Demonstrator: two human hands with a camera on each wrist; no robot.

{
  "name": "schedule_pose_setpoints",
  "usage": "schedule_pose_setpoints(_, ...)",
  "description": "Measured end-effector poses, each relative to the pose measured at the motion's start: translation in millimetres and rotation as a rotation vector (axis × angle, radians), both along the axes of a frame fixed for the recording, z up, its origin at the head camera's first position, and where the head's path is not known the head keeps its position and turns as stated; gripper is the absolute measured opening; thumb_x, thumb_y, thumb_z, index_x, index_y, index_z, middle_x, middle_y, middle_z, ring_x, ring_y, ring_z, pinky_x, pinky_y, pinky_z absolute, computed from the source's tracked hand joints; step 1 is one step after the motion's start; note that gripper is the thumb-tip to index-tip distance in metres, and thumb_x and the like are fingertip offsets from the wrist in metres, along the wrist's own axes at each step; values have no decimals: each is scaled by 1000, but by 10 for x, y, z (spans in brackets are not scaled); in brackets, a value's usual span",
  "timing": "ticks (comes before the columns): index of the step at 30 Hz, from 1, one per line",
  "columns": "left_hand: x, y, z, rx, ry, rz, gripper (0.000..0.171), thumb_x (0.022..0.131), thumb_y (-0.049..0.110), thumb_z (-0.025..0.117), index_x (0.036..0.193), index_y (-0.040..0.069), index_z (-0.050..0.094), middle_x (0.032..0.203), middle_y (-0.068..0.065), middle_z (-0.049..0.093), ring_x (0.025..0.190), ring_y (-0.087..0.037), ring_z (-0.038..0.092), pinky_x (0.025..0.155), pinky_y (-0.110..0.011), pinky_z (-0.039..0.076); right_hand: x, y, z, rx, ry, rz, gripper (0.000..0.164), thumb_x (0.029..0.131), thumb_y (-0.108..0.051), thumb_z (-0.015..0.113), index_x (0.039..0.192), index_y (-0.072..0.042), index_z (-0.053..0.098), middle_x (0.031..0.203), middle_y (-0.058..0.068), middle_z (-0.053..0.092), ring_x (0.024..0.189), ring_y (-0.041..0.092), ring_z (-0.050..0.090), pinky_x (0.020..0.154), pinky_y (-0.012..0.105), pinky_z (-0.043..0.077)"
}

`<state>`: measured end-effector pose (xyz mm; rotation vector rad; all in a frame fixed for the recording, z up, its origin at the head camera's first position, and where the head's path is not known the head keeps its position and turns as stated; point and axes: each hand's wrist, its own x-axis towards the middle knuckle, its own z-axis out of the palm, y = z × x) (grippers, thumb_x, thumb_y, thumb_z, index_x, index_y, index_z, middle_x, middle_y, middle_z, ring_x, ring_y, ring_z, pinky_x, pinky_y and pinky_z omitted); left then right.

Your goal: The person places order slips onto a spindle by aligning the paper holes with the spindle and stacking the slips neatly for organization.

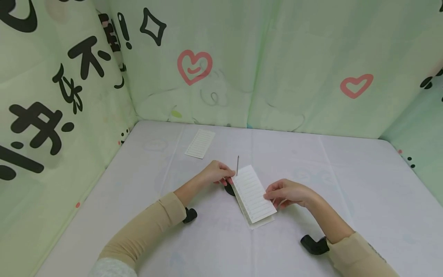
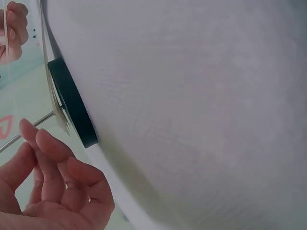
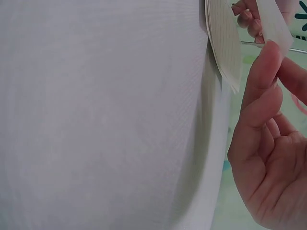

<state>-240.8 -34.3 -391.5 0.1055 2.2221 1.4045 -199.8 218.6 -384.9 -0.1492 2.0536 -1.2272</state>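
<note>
A lined paper sheet (image 1: 254,194) is held tilted above the table between both hands. My left hand (image 1: 218,173) pinches its upper left corner, close beside a thin upright metal spike (image 1: 237,163). My right hand (image 1: 288,193) pinches the sheet's right edge, with thumb and forefinger meeting on the paper in the right wrist view. Below lies a stack of similar sheets (image 3: 223,43), over the spike's round black base (image 2: 74,105). Whether the spike passes through the held sheet cannot be told.
Another lined sheet (image 1: 200,143) lies flat farther back, left of the spike. A white cloth covers the table (image 1: 346,173). Pale green printed curtains (image 1: 294,57) hang behind and at both sides. Black wrist devices (image 1: 314,245) sit beneath both forearms.
</note>
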Motion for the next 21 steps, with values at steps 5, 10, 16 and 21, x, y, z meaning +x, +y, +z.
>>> schedule_pose_setpoints(5,-25,8,-50,-20,-3,-4,19,87,19,63,89,2,69,60,2,62,51,-11,53,45,-21,29,-7,-10,-32,23,-13,4,17,83,-23,66,81,-6,62,64,-2,60,56,9,54,53,22,43)
schedule_pose_setpoints(10,-39,24,-88,-19,-37,-2,17,86,15,63,90,-1,69,57,1,62,46,-9,51,44,-19,32,-20,-16,-81,48,-17,5,16,82,-22,66,78,-8,62,63,-2,60,55,9,54,52,22,44)
schedule_pose_setpoints(16,-40,39,-111,0,-82,4,17,85,10,63,90,-5,68,55,-2,60,42,-9,48,41,-18,33,-10,-51,-108,72,-21,10,13,83,-19,65,78,-7,62,61,-1,60,51,8,53,48,20,41)
schedule_pose_setpoints(21,-41,56,-138,-40,-56,-2,16,85,10,63,89,-4,68,54,-2,59,40,-8,47,40,-17,33,-8,-75,-135,113,-15,12,14,83,-18,65,80,-5,63,62,0,61,49,8,52,47,19,41)
